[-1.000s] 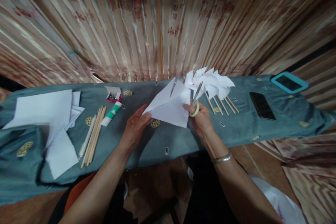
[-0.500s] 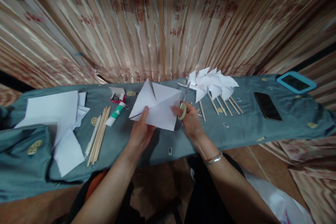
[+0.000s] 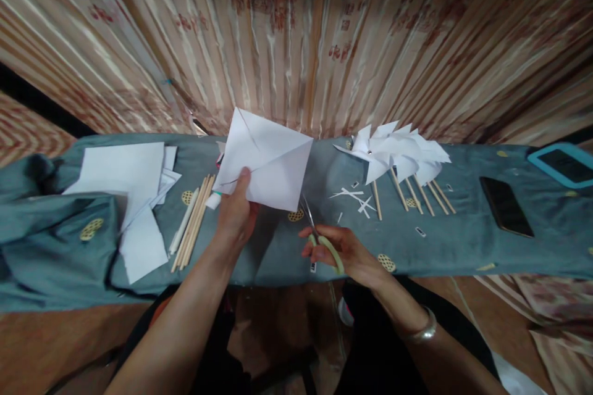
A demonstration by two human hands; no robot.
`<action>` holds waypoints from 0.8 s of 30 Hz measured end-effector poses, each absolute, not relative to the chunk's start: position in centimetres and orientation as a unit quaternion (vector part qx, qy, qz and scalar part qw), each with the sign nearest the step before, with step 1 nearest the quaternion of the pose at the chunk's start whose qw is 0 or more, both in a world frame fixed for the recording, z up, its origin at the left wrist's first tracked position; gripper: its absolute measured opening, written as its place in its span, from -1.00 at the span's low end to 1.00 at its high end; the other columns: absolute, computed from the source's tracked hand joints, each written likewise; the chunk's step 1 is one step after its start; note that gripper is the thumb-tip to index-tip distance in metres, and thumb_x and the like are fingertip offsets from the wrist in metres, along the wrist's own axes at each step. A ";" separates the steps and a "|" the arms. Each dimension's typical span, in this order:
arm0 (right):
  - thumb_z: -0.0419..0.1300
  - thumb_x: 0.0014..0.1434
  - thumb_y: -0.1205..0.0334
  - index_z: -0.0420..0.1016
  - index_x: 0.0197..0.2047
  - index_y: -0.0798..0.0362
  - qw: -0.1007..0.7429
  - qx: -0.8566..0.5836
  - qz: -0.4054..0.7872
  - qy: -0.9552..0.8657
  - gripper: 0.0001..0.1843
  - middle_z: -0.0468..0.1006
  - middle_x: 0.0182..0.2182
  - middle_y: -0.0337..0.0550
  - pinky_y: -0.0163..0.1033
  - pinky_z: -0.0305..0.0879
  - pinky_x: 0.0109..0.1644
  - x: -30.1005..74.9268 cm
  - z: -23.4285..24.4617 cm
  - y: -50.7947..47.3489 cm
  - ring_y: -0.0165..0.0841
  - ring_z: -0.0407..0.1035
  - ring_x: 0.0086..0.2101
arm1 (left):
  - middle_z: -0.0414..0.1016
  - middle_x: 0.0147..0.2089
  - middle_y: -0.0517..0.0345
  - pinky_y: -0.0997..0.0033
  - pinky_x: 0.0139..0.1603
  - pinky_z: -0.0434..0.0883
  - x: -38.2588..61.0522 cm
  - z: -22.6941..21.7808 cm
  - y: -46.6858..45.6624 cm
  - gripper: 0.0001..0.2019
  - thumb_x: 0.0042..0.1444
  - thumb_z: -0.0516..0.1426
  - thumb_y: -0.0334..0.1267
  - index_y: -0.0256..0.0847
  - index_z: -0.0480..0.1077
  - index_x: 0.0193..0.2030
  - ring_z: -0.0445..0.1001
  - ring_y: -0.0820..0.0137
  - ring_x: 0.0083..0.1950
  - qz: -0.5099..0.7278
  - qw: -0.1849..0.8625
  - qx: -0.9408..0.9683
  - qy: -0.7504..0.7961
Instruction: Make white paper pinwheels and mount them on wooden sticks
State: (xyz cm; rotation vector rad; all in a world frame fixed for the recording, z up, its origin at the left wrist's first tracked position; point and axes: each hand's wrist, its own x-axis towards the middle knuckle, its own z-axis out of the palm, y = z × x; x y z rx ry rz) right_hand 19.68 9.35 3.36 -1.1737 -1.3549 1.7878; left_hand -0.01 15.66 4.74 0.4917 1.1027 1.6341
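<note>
My left hand [image 3: 236, 213] pinches the lower edge of a white creased square of paper [image 3: 264, 157] and holds it up over the blue-grey cloth. My right hand [image 3: 343, 253] grips green-handled scissors [image 3: 319, 234], its fingers through the loops. The blades point up toward the lower right corner of the paper. A metal bangle sits on my right wrist.
Finished white paper pinwheels on wooden sticks [image 3: 401, 157] lie right of centre, with small paper scraps [image 3: 356, 197] beside them. A bundle of wooden sticks [image 3: 192, 222] and a stack of white sheets [image 3: 130, 179] lie left. A black phone [image 3: 504, 205] and a teal-cased device [image 3: 563, 163] lie far right.
My left hand lifted and turned the paper toward the left. My right hand drew the scissors down from the paper's right edge to below its corner. The camera shifted left.
</note>
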 end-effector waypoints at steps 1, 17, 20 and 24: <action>0.38 -0.07 -0.13 0.53 -0.16 0.10 0.287 -0.445 0.679 -0.509 -0.47 0.54 -0.44 -0.19 -0.35 0.20 -0.47 19.6 3.3 9.1 -0.48 0.31 -0.52 | 0.54 0.05 0.11 0.33 -0.07 0.54 0.1 4.8 15.7 -0.66 0.03 0.29 -0.21 -0.08 0.44 -0.03 0.47 0.22 0.13 0.690 0.524 0.199 0.458; 0.39 -0.07 -0.09 0.52 -0.19 0.14 0.279 -0.458 0.686 -0.491 -0.49 0.47 -0.51 -0.23 -0.34 0.14 -0.48 19.8 3.0 9.2 -0.49 0.26 -0.56 | 0.58 -0.03 0.08 0.41 0.00 0.50 2.1 4.8 15.7 -0.77 0.13 0.20 -0.38 -0.18 0.47 -0.05 0.55 0.37 -0.07 0.694 0.544 0.157 0.444; 0.40 -0.09 -0.10 0.52 -0.19 0.14 0.278 -0.453 0.691 -0.490 -0.48 0.47 -0.52 -0.24 -0.34 0.16 -0.47 19.8 2.9 9.3 -0.50 0.26 -0.56 | 0.58 -0.02 0.09 0.45 -0.02 0.50 2.3 4.9 15.7 -0.76 0.16 0.17 -0.39 -0.17 0.46 -0.03 0.56 0.42 -0.11 0.694 0.546 0.152 0.445; 0.41 -0.10 -0.08 0.52 -0.17 0.14 0.275 -0.453 0.698 -0.482 -0.47 0.45 -0.52 -0.25 -0.34 0.15 -0.46 19.8 2.8 9.4 -0.51 0.26 -0.55 | 0.60 -0.06 0.12 0.48 -0.03 0.50 2.4 5.2 15.7 -0.76 0.17 0.15 -0.42 -0.17 0.47 -0.03 0.56 0.46 -0.17 0.694 0.551 0.134 0.444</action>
